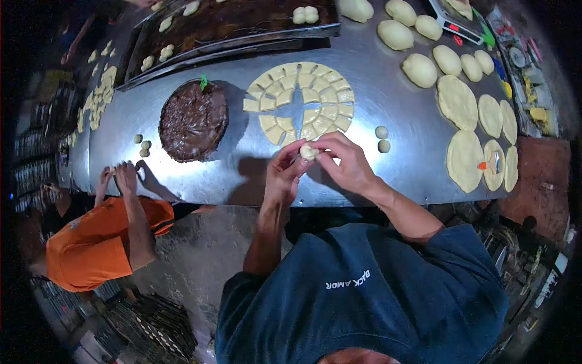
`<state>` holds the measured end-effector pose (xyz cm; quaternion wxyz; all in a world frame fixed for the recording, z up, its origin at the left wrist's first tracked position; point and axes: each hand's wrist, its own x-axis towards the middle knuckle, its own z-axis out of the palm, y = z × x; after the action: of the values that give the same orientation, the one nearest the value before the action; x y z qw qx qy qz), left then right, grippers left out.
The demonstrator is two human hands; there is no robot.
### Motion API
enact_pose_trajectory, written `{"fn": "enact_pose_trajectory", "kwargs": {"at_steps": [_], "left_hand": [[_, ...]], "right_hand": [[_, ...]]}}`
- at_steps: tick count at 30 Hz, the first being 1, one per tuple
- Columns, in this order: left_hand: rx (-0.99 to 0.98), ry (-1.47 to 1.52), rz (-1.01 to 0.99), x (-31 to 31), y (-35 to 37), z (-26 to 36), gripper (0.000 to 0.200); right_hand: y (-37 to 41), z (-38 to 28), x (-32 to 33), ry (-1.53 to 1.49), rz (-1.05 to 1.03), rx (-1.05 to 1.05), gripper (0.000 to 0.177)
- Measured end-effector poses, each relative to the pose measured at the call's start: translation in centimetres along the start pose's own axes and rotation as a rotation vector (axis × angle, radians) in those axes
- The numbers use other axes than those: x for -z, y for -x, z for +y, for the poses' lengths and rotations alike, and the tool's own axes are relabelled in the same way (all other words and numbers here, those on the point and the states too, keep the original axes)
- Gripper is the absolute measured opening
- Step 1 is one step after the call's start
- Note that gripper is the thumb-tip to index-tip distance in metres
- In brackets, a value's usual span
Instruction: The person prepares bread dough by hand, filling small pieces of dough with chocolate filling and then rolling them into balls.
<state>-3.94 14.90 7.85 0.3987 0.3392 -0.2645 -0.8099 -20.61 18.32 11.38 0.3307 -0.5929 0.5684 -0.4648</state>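
Note:
Pinched between the fingers of both my hands is a small piece of pale dough (309,152), held over the front part of the metal table. My left hand (285,167) grips it from the left, thumb and fingers closed. From the right, the fingers of my right hand (342,159) press on the same piece. Just beyond my hands lies a flat round of dough (330,82) cut into many small pieces, with gaps in its middle. Left of that sits a round container of dark brown filling (194,121) with a green-handled tool (204,82) in it. Two small dough balls (382,139) rest right of my hands.
Large dough balls (419,71) and flattened rounds (458,103) cover the table's right side, near a scale (458,27). Dark trays (236,30) stand at the back. A co-worker in an orange shirt (103,242) works at the left, by several small balls (145,145).

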Motion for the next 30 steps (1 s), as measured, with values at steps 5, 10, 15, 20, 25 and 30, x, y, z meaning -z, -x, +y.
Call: {"fn": "enact_pose_trajectory", "kwargs": {"at_steps": [5,10,15,20,25,30], "left_hand": [[-0.031,0.022,0.021,-4.6,1.5,-4.3,0.035],[-0.019,-0.023,-0.16,-7.8,1.6,-5.9,0.036],[0.099,-0.132,-0.064,-9.5,1.5,-7.1,0.036],[0.196,-0.082,-0.047,-11.2,1.7,-10.9,0.044],[0.174,-0.454,-0.135,-9.6,1.8,-14.7,0.055],[0.317,-0.618,-0.101,-5.5,1.3,-14.0,0.038]], "right_hand": [[3.8,-0.9,4.5,0.182,0.073,0.107,0.012],[5.6,-0.9,8.9,0.271,0.078,0.102,0.009],[7.6,1.3,9.6,0.495,0.128,0.21,0.01],[10.5,3.3,10.7,0.534,0.22,0.2,0.013],[16.0,12.6,13.7,0.84,0.262,-0.018,0.011],[19.8,10.8,14.0,0.943,0.271,0.031,0.023]]}}
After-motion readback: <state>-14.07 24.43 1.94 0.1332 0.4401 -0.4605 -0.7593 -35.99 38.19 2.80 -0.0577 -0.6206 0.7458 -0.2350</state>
